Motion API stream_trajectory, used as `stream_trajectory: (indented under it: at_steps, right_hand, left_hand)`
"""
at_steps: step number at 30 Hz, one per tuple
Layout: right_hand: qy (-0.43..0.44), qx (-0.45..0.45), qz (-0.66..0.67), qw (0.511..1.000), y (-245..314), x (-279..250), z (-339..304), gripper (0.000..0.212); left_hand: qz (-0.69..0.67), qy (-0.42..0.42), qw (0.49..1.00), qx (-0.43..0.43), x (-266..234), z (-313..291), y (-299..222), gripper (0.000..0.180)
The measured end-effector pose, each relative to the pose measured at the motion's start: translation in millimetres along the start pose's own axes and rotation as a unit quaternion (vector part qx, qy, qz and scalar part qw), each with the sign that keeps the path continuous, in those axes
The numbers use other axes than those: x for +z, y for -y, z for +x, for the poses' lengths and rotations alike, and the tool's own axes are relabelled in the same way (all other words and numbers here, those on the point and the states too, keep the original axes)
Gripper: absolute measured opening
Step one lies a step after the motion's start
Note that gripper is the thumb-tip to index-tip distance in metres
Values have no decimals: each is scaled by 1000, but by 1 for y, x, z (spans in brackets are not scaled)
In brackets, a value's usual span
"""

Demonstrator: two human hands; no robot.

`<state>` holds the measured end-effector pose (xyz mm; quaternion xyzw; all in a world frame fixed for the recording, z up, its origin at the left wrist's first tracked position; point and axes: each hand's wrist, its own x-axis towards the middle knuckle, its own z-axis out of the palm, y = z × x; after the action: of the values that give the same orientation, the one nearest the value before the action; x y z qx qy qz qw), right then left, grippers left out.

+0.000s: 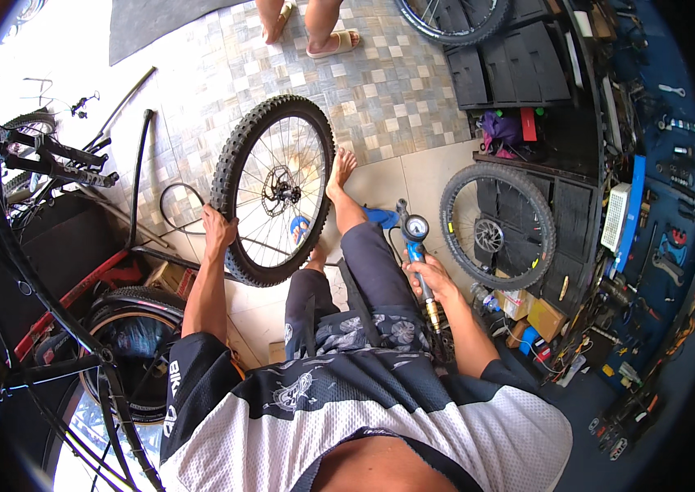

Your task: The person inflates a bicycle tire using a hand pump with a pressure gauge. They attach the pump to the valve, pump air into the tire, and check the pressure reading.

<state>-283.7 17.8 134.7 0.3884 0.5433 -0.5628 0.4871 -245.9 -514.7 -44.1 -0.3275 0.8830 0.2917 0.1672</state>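
A bicycle wheel (277, 190) with a knobby black tyre and a disc rotor stands upright in front of me, tilted a little. My left hand (219, 231) is closed round the tyre's lower left side. In my right hand (433, 277) is a tyre inflator (417, 251), a blue-bodied tool with a round dial gauge on top, held away from the wheel by my right thigh. A brass fitting (432, 313) shows below the fingers. My bare right foot (342, 170) is at the wheel's right edge. Part of the other foot shows below the wheel.
Another person's sandalled feet (332, 43) are beyond the wheel. A second wheel (451, 205) leans against black drawers (574, 238) at right, near boxes (546, 318) and a tool wall (675, 197). Bicycle frames (44, 303) crowd the left. A black hose (165, 197) lies left of the wheel.
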Motion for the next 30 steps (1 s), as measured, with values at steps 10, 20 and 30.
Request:
stream_trajectory:
  at_steps: [10,20,30]
  right_hand:
    - [27,-70,-94,993,95,7,40,52]
    - [-83,5,-54,995,39,-43,51,41]
    - [-208,-27,39,977,-23,-88,27,47]
  left_hand:
    - [12,-3,1000,-7,1,-11,-12,85]
    - [52,17,998,4,-9,77,-54,67]
    - [27,52,997,49,-42,30,-61,85]
